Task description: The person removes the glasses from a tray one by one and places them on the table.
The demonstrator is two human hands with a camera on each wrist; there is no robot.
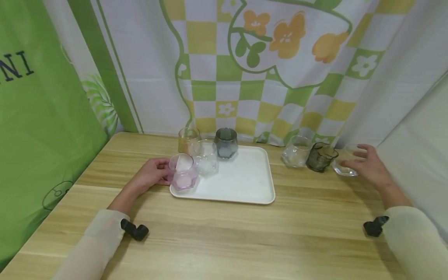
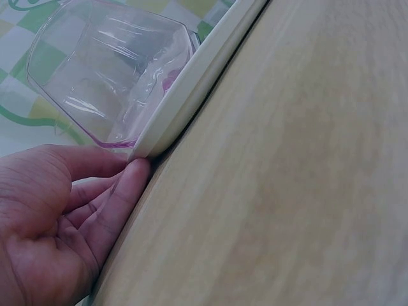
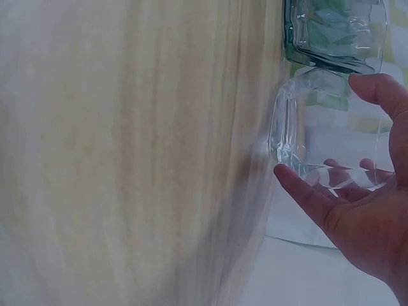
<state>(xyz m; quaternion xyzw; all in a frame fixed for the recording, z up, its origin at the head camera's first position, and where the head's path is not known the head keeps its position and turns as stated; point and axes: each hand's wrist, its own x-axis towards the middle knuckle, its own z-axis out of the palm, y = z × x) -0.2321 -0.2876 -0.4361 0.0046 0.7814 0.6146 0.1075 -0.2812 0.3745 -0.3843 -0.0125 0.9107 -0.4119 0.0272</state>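
My left hand [image 1: 154, 173] rests on the wooden table [image 1: 224, 233] at the near left corner of a white tray [image 1: 245, 182]. Its fingertips meet a pink glass [image 1: 182, 171] standing in that corner. In the left wrist view the left hand [image 2: 76, 210] lies loosely curled with the thumb against the tray rim [image 2: 191, 83], the pink glass [image 2: 108, 70] just beyond. My right hand [image 1: 367, 163] wraps a clear glass [image 1: 344, 161] at the far right. The right wrist view shows this clear glass [image 3: 319, 127] between thumb and fingers of the right hand [image 3: 363, 210].
On the tray stand a clear glass [image 1: 206, 157] and a grey glass [image 1: 226, 143]; an amber glass [image 1: 188, 139] is by its far left corner. Right of the tray sit another clear glass [image 1: 296, 151] and a dark green glass [image 1: 320, 156]. A patterned curtain [image 1: 266, 70] hangs behind.
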